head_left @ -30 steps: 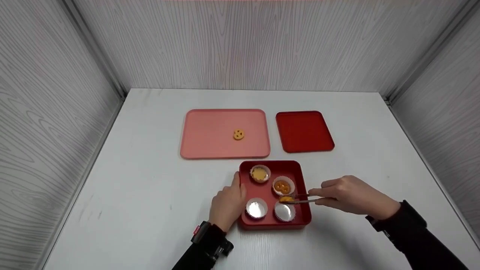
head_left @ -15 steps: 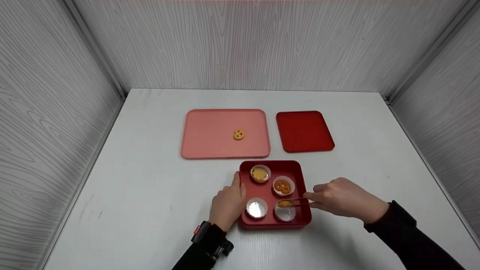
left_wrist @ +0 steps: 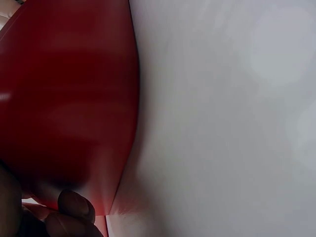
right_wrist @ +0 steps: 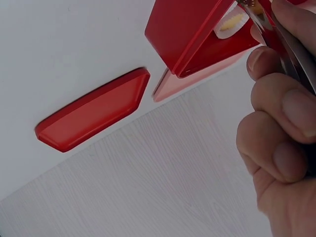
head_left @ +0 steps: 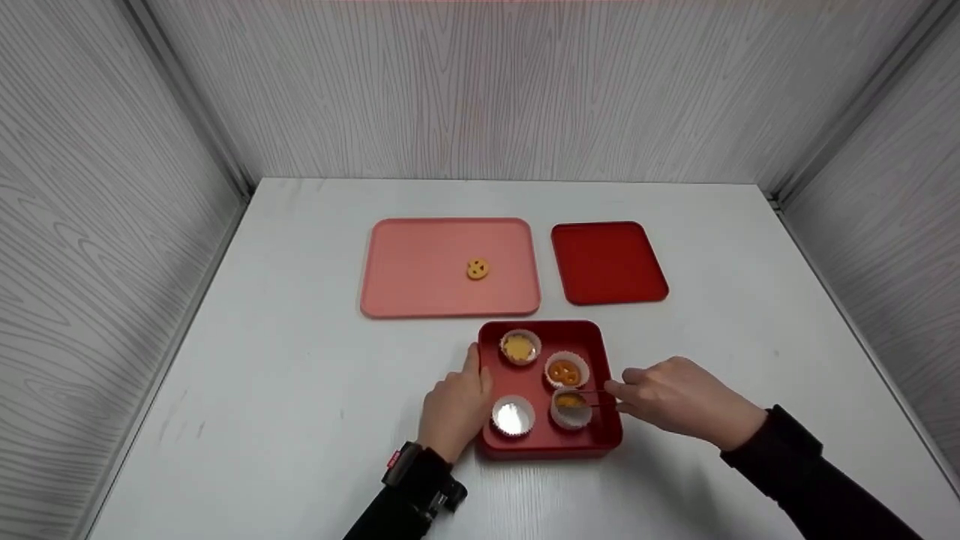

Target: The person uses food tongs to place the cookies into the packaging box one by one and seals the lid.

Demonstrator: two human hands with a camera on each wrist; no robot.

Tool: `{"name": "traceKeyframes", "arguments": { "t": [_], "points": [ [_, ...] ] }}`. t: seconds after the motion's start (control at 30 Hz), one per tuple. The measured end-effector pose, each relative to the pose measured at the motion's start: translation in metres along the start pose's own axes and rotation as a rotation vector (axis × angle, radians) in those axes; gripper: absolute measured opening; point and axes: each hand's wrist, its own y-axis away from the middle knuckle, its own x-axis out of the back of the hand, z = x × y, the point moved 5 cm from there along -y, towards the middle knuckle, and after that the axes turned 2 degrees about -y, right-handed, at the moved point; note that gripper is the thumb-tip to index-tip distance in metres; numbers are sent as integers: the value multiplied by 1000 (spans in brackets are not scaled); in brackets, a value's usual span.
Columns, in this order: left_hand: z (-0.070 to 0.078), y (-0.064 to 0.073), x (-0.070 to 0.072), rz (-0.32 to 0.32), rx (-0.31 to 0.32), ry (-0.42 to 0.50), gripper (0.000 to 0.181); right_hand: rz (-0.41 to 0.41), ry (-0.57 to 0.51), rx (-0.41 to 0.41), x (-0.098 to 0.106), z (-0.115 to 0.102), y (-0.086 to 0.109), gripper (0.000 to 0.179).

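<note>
My left hand (head_left: 454,411) grips the left wall of a red box (head_left: 604,435), with fingertips against the wall in the left wrist view. From the right, my right hand (head_left: 682,401) holds metal tongs (right_wrist: 291,49), fingers curled round the arms. The tongs' tips reach into the front right paper cup (head_left: 571,422), where a small orange-yellow cookie (head_left: 570,401) sits between them. Behind it, a paper cup holds a brown pretzel-shaped cookie (head_left: 564,373). A pale yellow cookie (head_left: 517,347) lies in the back left cup. The front left cup (head_left: 513,417) has only its shiny bottom showing.
A pink tray (head_left: 420,266) with one round dotted cookie (head_left: 478,268) lies behind the box. To its right is a flat red tray (head_left: 611,262). Grey wood-grain panels (head_left: 480,90) enclose the white table (head_left: 300,390) at the back and sides.
The right hand has moved slightly left and lowered the tongs with the orange-yellow cookie into the front right cup. The left hand and the box have stayed put.
</note>
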Motion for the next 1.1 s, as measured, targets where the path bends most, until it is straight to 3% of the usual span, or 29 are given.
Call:
{"name": "traceKeyframes", "arguments": {
  "t": [0.17, 0.43, 0.87, 1.1],
  "points": [
    [0, 0, 0, -1, 7, 0, 54, -11, -8, -16, 0, 1, 1, 30],
    [2, 0, 1, 16, -8, 3, 52, 60, -18, -8, 8, 3, 5, 32],
    [0, 0, -1, 17, -13, -2, 52, 22, -68, -33, 12, 7, 9, 30],
    [-1, -1, -2, 5, -1, 2, 53, 40, -87, -27, 17, 8, 11, 30]
  ]
}}
